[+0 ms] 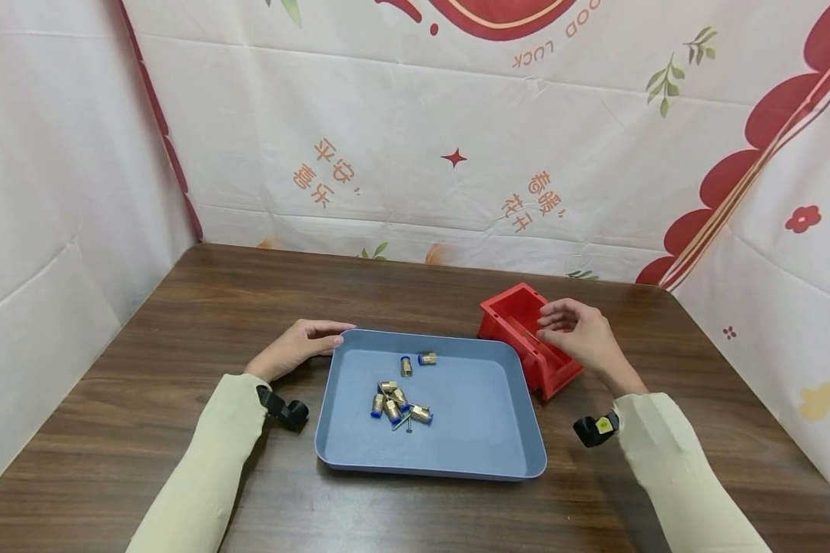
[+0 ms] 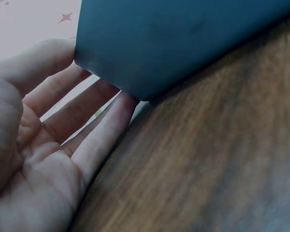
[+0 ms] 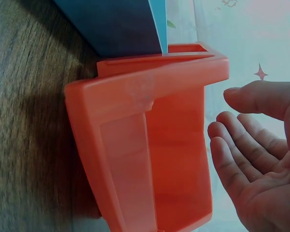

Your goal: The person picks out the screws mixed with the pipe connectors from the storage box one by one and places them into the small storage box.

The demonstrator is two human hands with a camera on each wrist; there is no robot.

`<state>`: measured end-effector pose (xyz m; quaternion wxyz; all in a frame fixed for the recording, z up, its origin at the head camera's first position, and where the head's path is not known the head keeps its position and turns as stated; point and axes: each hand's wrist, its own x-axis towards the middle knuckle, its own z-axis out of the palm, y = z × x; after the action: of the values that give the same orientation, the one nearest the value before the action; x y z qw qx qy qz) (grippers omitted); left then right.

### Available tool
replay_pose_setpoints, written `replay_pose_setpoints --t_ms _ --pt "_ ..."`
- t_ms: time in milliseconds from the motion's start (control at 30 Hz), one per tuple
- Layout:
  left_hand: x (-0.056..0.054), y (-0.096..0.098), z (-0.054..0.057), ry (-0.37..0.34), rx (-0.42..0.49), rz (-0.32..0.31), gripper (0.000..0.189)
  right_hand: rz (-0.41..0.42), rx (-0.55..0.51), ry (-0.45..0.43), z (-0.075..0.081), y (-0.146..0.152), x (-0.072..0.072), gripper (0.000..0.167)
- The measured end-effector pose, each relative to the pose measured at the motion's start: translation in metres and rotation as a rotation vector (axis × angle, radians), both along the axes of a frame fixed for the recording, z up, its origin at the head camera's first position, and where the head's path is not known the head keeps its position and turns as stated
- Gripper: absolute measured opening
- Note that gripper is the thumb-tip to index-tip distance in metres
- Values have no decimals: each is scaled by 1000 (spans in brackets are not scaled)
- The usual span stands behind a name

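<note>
My left hand (image 1: 297, 347) rests against the far left corner of a blue-grey tray (image 1: 484, 453). In the left wrist view, its nearly straight fingers (image 2: 94, 145) touch the tray's corner (image 2: 130, 79) from outside. Brass fittings with blue collars (image 1: 392, 409) lie in a loose group inside the tray, along with a few thin screws or nails (image 1: 409, 424). My right hand (image 1: 581, 334) hovers over the red bin (image 1: 556, 376), its fingers loosely bent with nothing between them. The right wrist view has this hand beside the bin's opening (image 3: 181, 159), apart from it.
The bin stands against the tray's right side on a brown wooden table (image 1: 263, 276). Two fittings (image 1: 416, 362) lie apart near the tray's far side. A printed white cloth (image 1: 401, 115) hangs behind the table and along both sides.
</note>
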<state>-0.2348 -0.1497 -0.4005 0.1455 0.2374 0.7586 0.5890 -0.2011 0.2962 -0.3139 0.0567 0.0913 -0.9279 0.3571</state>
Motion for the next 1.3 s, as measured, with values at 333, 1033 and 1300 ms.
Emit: replay_pose_setpoints --t_ms 333,1033,1300 --pt "-1 0 -1 -13 10 -1 43 7 -10 -3 4 -8 0 37" --pt "-1 1 -1 -10 -11 12 43 62 -71 0 -3 -41 -7 35" --pt "-2 0 -1 -16 0 13 44 37 -45 36 -7 -48 -12 31"
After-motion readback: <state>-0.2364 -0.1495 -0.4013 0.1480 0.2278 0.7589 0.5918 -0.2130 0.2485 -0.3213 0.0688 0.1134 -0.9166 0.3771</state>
